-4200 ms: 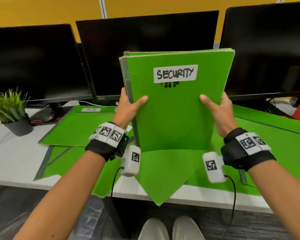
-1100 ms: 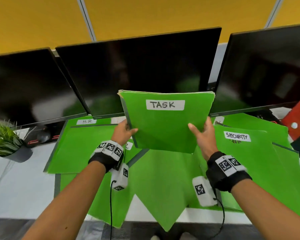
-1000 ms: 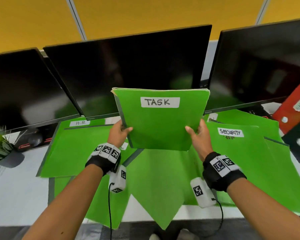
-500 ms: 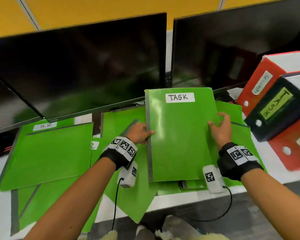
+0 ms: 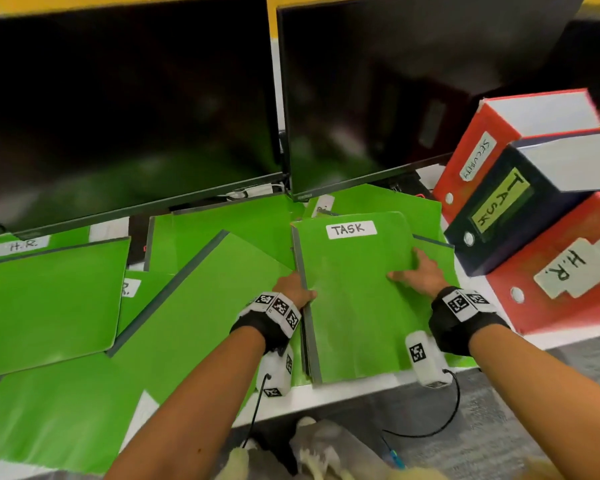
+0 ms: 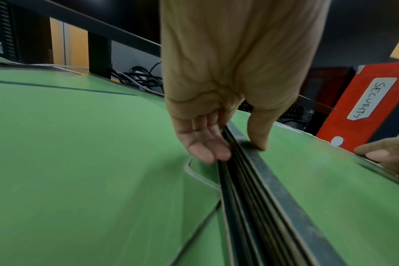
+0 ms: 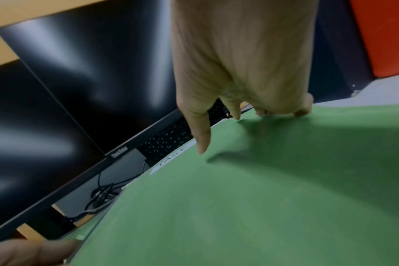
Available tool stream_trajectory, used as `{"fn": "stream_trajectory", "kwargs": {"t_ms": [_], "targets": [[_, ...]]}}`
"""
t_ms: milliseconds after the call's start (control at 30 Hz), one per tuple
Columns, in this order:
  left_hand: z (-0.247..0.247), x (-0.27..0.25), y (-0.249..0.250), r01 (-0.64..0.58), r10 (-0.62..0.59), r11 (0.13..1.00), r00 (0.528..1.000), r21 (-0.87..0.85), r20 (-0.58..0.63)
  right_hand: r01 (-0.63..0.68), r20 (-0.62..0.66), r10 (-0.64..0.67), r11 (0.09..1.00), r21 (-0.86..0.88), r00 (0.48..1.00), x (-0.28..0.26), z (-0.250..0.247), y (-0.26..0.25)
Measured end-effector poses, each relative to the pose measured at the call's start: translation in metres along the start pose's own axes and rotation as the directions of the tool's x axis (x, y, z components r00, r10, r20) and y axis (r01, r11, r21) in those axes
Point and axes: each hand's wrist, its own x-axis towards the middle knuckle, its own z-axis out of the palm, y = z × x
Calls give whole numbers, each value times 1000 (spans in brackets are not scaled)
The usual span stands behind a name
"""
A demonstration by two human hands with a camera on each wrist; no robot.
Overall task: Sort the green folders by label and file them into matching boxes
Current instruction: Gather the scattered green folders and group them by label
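Observation:
A stack of green folders with a TASK folder (image 5: 355, 306) on top lies flat at the desk's front right. My left hand (image 5: 293, 292) pinches the stack's dark spine (image 6: 251, 180), thumb on top and fingers along the side. My right hand (image 5: 418, 277) holds the right edge, its thumb (image 7: 202, 136) over the cover and its fingers bent at the edge. Three binder boxes stand tilted at the right: a red SECURITY box (image 5: 475, 157), a dark blue TASK box (image 5: 499, 206) and a red H.R. box (image 5: 561, 271).
Other green folders (image 5: 201, 306) lie spread over the white desk (image 5: 343, 393), among them one labelled H.R. (image 5: 49, 299) at the left. Two black monitors (image 5: 129, 105) stand close behind the folders. Cables (image 6: 141, 79) run under the monitors.
Both hands have brought the stack from upright in front of the monitors down flat onto the desk, to the right beside the boxes. The head view has turned right.

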Motion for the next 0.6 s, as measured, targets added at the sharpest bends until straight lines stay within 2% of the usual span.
{"fn": "stream_trajectory", "kwargs": {"t_ms": [133, 233, 300, 367, 433, 500, 600], "targets": [[6, 8, -4, -14, 14, 1000, 1000, 25, -2, -2, 47, 10, 986, -166, 999, -2, 10, 4], [-1, 10, -14, -65, 60, 993, 997, 100, 51, -1, 59, 24, 933, -360, 998, -13, 19, -11], [-15, 11, -25, -42, 35, 988, 998, 146, 54, 66, 63, -44, 912, -406, 997, -22, 29, -32], [-37, 14, -43, 22, -22, 987, 1000, 156, -4, 204, 103, -179, 908, -365, 979, -33, 45, -58], [-60, 18, -65, 112, -99, 980, 991, 164, -85, 368, 179, -326, 878, -306, 928, -48, 65, -83], [-81, 21, -89, 211, -185, 962, 971, 174, -154, 507, 278, -442, 828, -240, 853, -63, 86, -104], [-99, 16, -122, 365, -327, 918, 918, 155, -226, 621, 412, -513, 760, -190, 753, -82, 114, -125]]}}
